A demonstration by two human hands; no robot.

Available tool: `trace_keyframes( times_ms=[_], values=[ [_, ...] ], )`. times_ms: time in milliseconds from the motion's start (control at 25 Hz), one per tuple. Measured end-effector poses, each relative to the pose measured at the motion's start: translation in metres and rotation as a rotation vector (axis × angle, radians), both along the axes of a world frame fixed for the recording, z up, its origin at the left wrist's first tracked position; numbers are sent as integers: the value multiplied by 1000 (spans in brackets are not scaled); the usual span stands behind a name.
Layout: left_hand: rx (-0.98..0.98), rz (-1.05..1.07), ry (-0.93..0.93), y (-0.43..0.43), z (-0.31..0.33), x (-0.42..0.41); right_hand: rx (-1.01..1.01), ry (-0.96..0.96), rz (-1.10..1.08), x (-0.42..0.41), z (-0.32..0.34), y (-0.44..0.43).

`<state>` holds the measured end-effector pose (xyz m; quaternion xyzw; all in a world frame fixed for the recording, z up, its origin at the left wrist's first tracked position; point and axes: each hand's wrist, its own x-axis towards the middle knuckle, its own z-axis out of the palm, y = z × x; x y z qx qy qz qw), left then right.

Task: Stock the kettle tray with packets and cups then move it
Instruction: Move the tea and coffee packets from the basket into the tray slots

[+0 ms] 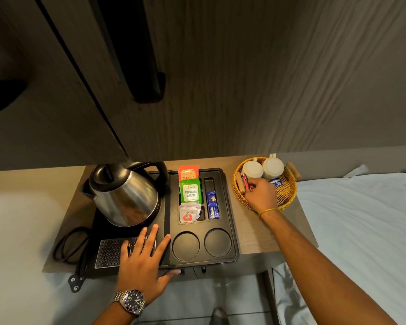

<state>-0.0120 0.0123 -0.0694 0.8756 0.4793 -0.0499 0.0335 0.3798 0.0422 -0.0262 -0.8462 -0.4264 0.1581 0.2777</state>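
A black kettle tray (230, 221) lies on a small wooden table and carries a steel kettle (124, 195) on its left side. Its slots hold an orange packet (188, 172), a green packet (190, 191), a white packet (188, 214) and a blue sachet (212, 205). Two round cup recesses (185, 246) at the front stand bare. My left hand (143, 259) rests flat on the tray's front, fingers spread. My right hand (260, 195) reaches into a wicker basket (288, 195) and pinches a red sachet (246, 182). Two white cups (263, 169) sit upside down in the basket.
Blue packets (277, 182) lie in the basket beside my right hand. A black power cord (68, 245) loops off the table's left edge. A white bed (361, 219) borders the table on the right. A wooden wall panel and a dark cabinet door rise behind.
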Motion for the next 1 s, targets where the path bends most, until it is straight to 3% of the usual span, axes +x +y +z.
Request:
trace_keyframes(
  times_ms=[360,520,640,1000],
  values=[
    [-20,14,2,1,0,1,332,269,-248,-6,24,-27],
    [-38,17,12,0,1,2,354,398,-161,-52,30,-19],
    [-46,21,11,0,1,1,332,330,-61,-93,25,-4],
    [-41,14,11,-1,2,1,135,86,-106,-122,0,33]
  ],
)
